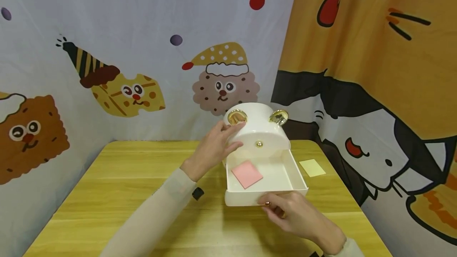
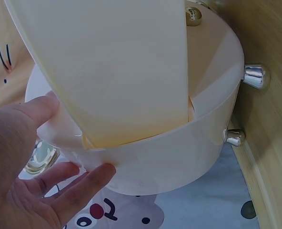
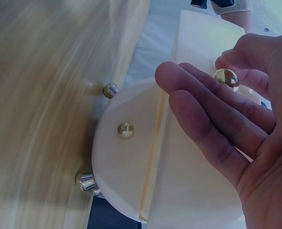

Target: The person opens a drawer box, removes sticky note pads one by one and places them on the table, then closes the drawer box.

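Observation:
A white round-topped drawer box (image 1: 258, 120) with gold ears stands on the table. Its middle drawer (image 1: 240, 199) is pulled out, and a pink square of paper (image 1: 247, 174) lies inside. Thumb and index finger of my right hand (image 1: 300, 215) pinch the gold knob (image 3: 226, 78) on that drawer's front; the other fingers stretch out beside it. My left hand (image 1: 211, 146) rests on the box near its left ear (image 1: 237, 117), thumb and fingers fairly straight. In the left wrist view, fingertips (image 2: 105, 172) touch the box's curved side.
A pale yellow square of paper (image 1: 312, 167) lies on the wooden table (image 1: 150, 193) right of the box. Another gold knob (image 1: 259, 144) sits above the pulled-out drawer, and a lower one (image 3: 125, 130) below it. Shiny feet (image 2: 255, 76) support the box. A cartoon-printed curtain (image 1: 143, 19) hangs behind.

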A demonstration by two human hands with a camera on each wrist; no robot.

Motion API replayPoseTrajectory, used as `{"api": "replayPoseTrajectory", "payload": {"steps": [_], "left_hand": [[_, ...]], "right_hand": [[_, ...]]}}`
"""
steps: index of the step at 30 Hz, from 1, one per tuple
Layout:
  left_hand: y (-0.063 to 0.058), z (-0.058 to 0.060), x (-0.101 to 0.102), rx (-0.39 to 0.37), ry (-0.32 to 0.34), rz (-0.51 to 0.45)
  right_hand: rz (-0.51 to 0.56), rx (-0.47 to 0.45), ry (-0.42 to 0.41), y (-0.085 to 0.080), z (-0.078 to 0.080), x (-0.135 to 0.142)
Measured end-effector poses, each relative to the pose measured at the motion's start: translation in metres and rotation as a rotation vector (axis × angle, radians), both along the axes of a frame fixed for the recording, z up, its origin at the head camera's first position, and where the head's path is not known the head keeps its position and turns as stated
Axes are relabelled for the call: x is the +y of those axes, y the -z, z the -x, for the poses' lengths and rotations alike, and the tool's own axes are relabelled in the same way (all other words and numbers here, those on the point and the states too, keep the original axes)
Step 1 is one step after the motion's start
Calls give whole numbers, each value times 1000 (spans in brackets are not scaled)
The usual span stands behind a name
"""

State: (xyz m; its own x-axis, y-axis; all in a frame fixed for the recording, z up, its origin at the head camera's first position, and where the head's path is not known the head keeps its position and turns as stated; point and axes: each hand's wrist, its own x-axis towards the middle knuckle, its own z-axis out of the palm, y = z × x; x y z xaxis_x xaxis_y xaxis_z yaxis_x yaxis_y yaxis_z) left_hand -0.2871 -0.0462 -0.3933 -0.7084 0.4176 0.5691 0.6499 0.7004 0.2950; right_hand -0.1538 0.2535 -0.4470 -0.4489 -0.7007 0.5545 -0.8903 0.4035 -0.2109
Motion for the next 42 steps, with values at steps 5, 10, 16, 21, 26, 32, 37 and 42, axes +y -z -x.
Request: {"api": "replayPoseTrajectory", "payload": {"steps": [5,10,16,21,26,32,37,42], "left_hand": [[2,1,-1,11,6,-7],[3,2,-1,21,10,-13],[3,2,-1,28,7,-7],[3,2,-1,42,11,-8],[3,2,-1,37,9,-9],[4,2,-1,33,7,-5],[3,2,-1,32,6,-1],[2,1,-1,41,10,-6]], "right_hand": [[-4,-34,-2,-5,-1,0],[-15,9,-10,-12,2,-2],[-44,82,16,-21,4,-2],[-41,66,5,-30,3,-2],[-42,72,3,-39,5,-3],[-61,75,5,-46,7,-4],[-62,103,-3,-56,10,-6],[-87,128,22,-66,12,-8]]}}
